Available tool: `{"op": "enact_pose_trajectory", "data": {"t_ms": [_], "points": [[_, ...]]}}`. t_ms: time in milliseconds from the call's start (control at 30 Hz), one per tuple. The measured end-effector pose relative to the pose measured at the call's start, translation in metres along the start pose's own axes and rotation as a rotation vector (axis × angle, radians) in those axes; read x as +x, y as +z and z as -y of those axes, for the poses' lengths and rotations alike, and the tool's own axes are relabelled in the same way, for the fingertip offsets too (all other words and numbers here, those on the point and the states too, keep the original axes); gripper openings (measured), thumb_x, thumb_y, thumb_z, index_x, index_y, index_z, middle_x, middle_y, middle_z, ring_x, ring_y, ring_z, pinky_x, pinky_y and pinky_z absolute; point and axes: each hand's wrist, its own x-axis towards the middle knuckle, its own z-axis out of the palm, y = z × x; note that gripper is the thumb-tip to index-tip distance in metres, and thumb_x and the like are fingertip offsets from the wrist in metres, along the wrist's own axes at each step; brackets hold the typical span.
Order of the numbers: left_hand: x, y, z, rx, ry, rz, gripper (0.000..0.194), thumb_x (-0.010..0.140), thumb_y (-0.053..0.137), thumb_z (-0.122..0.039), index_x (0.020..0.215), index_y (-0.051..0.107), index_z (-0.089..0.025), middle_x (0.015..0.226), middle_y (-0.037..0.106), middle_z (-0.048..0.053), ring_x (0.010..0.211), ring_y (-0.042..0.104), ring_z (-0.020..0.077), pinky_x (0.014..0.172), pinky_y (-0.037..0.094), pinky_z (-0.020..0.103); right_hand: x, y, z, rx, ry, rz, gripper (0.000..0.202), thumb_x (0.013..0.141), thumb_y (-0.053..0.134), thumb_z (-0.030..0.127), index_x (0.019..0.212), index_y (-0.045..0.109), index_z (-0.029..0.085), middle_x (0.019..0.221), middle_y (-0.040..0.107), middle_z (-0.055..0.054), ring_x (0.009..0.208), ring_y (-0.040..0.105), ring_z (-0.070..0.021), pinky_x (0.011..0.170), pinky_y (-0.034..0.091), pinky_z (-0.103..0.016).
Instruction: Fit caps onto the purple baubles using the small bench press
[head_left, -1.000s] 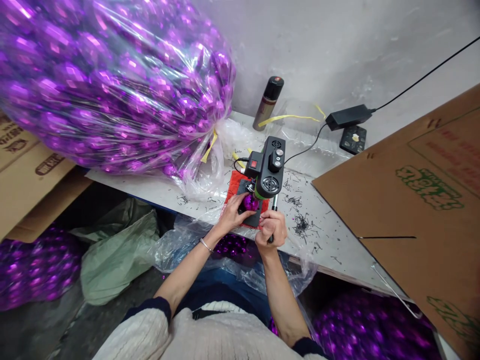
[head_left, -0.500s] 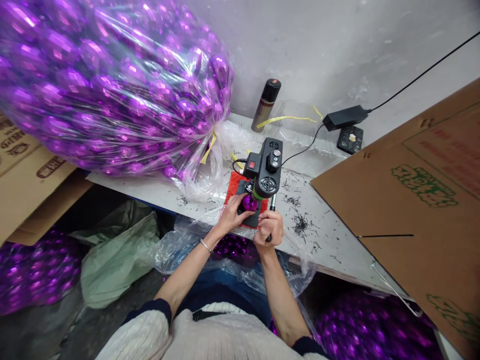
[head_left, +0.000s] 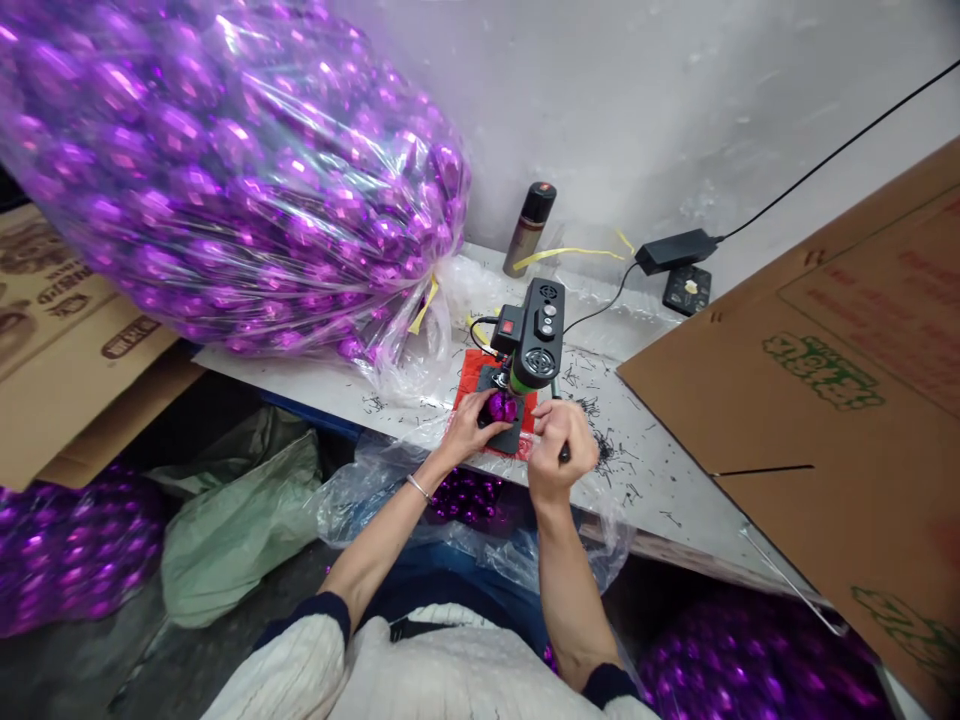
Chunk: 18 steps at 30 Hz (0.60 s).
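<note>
A small black machine (head_left: pixel 541 335) with round vents stands on a red sheet (head_left: pixel 471 370) on the white table. Under its head, a shiny purple ball (head_left: pixel 502 406) rests on the dark base plate. My left hand (head_left: pixel 469 428) pinches the ball between thumb and fingers from the left. On the machine's right, my right hand (head_left: pixel 562 445) is wrapped round the black handle of its lever, whose end (head_left: pixel 565 453) shows at the fist.
A big clear bag of purple balls (head_left: pixel 285 190) lies at the back left. Behind the machine stand a spray can (head_left: pixel 529 228) and a black power adapter (head_left: pixel 676 251). Cardboard boxes (head_left: pixel 810 400) flank the right; black bits are scattered over the table (head_left: pixel 652 450).
My right hand has moved a little to the right with the lever handle. My left hand stays at the ball. The camera's view has shifted slightly.
</note>
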Motion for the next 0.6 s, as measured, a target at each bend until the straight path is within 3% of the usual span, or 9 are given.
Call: {"op": "enact_pose_trajectory", "data": {"t_ms": [133, 300, 400, 500, 600], "points": [[-0.016, -0.009, -0.008, 0.021, 0.071, -0.079, 0.065, 0.082, 0.076, -0.050, 0.135, 0.055, -0.020, 0.122, 0.069, 0.014, 0.115, 0.066, 0.0289, 0.100, 0.054, 0.049, 0.015, -0.004, 0.012, 0.027, 0.040, 0.006, 0.031, 0.098, 0.044, 0.018, 0.067, 0.050, 0.022, 0.067, 0.058, 0.000, 0.068, 0.060, -0.0138, 0.066, 0.046, -0.030], [-0.086, -0.029, -0.022, 0.119, 0.269, 0.090, 0.076, 0.076, 0.077, -0.058, 0.138, 0.053, -0.021, 0.121, 0.069, 0.015, 0.113, 0.068, 0.0295, 0.098, 0.057, 0.047, 0.001, -0.005, 0.004, 0.022, -0.020, 0.059, 0.029, 0.097, 0.044, 0.016, 0.070, 0.053, 0.022, 0.071, 0.061, -0.001, 0.070, 0.061, -0.0143, 0.067, 0.047, -0.031], [-0.118, -0.032, -0.026, 0.174, 0.286, 0.085, 0.078, 0.073, 0.074, -0.065, 0.133, 0.055, -0.019, 0.116, 0.069, 0.015, 0.104, 0.071, 0.0289, 0.089, 0.061, 0.043, -0.005, -0.004, 0.000, 0.021, -0.036, 0.052, 0.028, 0.096, 0.044, 0.015, 0.070, 0.053, 0.022, 0.072, 0.062, -0.001, 0.072, 0.062, -0.0149, 0.068, 0.047, -0.031], [-0.106, -0.040, -0.024, 0.146, 0.278, -0.109, 0.065, 0.081, 0.059, -0.074, 0.116, 0.061, -0.019, 0.100, 0.070, 0.011, 0.093, 0.071, 0.0259, 0.084, 0.061, 0.040, -0.007, -0.003, -0.001, 0.022, -0.033, 0.047, 0.028, 0.096, 0.044, 0.014, 0.070, 0.052, 0.022, 0.072, 0.061, -0.001, 0.072, 0.062, -0.0148, 0.068, 0.047, -0.031], [-0.045, -0.064, -0.015, 0.138, 0.081, -0.405, 0.042, 0.104, 0.033, -0.051, 0.102, 0.060, -0.019, 0.092, 0.067, 0.009, 0.090, 0.068, 0.0211, 0.085, 0.057, 0.036, -0.009, -0.002, -0.002, 0.029, -0.038, 0.057, 0.028, 0.096, 0.043, 0.013, 0.071, 0.052, 0.022, 0.073, 0.061, -0.001, 0.073, 0.061, -0.0144, 0.069, 0.047, -0.031]]}}
